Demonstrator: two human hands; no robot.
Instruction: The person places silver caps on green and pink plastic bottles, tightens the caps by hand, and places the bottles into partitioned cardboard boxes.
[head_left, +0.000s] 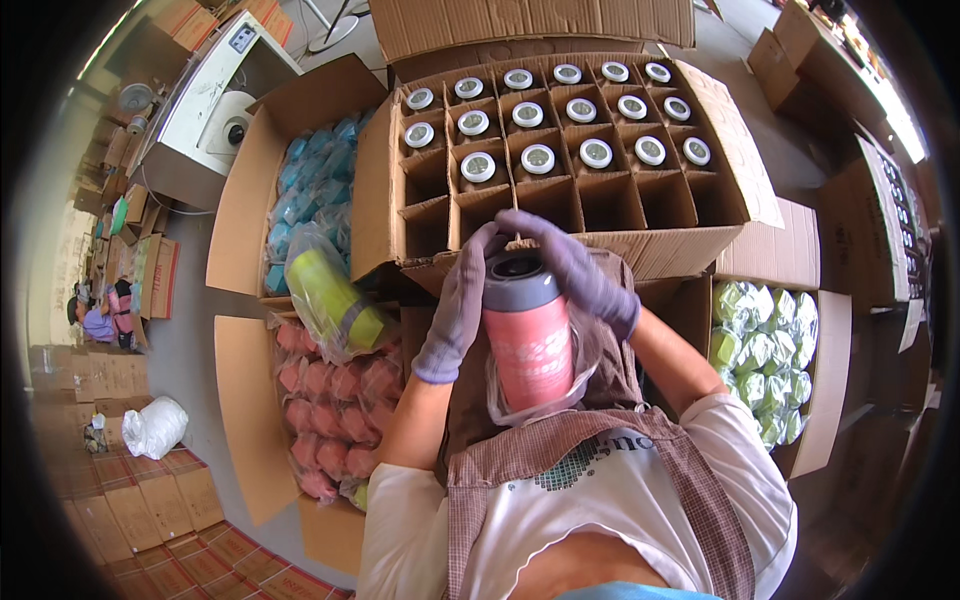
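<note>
Both my hands wear grey-purple gloves. Between them stands a pink tumbler (530, 365) with a grey collar and a dark opening at its top, close to my apron. A clear plastic bag (585, 370) lies loosely around its lower part. My left hand (462, 305) presses along the collar's left side, fingers pointing away from me. From the right, my right hand (578, 265) curves over the collar's far side, its fingertips meeting the left ones. Just beyond is a divided carton (670, 250) with rows of bottles (537, 158) topped by white-rimmed lids.
A bagged yellow-green tumbler (335, 295) lies across the left cartons, over blue wrapped pieces (315, 180) and pink wrapped pieces (335, 410). At right, a carton holds green wrapped pieces (765, 350). A white machine (225, 110) stands far left; another person (100, 310) is in the background.
</note>
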